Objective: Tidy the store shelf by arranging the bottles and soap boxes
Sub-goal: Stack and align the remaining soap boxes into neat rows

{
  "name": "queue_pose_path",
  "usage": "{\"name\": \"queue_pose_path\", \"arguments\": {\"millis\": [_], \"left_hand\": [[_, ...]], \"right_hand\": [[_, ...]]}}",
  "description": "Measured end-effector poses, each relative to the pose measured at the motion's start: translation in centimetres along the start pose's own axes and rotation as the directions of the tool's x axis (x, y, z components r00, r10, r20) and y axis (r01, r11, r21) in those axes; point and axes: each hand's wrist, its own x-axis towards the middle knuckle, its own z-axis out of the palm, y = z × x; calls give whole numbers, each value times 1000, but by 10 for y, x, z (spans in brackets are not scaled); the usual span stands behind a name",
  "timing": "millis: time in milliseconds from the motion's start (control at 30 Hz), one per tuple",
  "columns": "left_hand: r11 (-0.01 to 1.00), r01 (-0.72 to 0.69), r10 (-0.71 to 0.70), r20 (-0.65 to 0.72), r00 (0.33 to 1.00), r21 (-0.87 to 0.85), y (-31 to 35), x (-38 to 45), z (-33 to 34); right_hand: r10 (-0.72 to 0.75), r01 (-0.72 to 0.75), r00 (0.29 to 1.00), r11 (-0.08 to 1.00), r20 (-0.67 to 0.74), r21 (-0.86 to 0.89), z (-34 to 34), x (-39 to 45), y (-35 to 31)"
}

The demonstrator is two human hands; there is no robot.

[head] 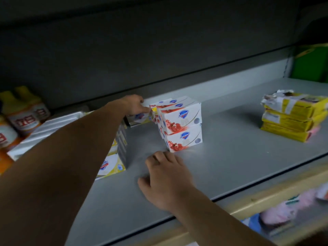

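Grey shelf (230,157): red-and-white soap boxes (181,125) stacked at centre frame, left hand (134,105) reaching behind them, grip unclear; right hand (166,178) relaxed, empty, below stack; orange bottles (21,114) far left.

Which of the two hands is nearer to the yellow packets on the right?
The right hand, though apart from the yellow packets. It is in front of the red-and-white soap boxes; the left hand reaches behind them, farther away.

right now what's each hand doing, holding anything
Left hand: fingers at the back of the red soap boxes; whether it grips one cannot be told.
Right hand: open, on the shelf, holding nothing.
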Motion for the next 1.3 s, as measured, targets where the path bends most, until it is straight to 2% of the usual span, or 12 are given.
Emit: {"name": "queue_pose_path", "arguments": {"millis": [100, 167, 367, 567, 767, 900, 1033, 1167, 1233, 1300], "left_hand": [[997, 36, -45, 144, 989, 67, -4, 16, 10], [990, 43, -67, 186, 980, 134, -3, 20, 12], [957, 25, -76, 168, 983, 289, -4, 19, 12], [945, -8, -19, 81, 997, 327, -2, 13, 18], [967, -14, 9, 17, 1000, 256, 1, -4, -12], [990, 1, 13, -105, 994, 138, -3, -41, -54], [995, -92, 95, -304, 948, 22, -5, -97, -86], [972, -187, 128, -350, 928, -142, -9, -165, -89], [959, -239, 169, -372, 913, -152, -12, -196, -81], [947, -264, 179, -384, 906, -181, -18, -222, -68]], "right_hand": [[0, 0, 1000, 1000, -16, 8, 1, 1, 0], [-2, 2, 1000, 1000, -24, 9, 1, 1, 0], [-6, 6, 1000, 1000, -28, 2, 0, 0, 0], [-11, 11, 999, 1000, -30, -4, 1, 1, 1], [-2, 2, 1000, 1000, -3, -11, 1, 2, 1], [2, -2, 1000, 1000, 27, -21, -2, 3, 1], [26, -26, 999, 1000, 48, -7, -4, 2, 0], [48, -47, 997, 999, 65, -19, -10, 3, 0], [60, -62, 997, 998, 53, 30, -15, 2, -1], [67, -63, 998, 980, -11, 187, -22, 0, -6]]}}
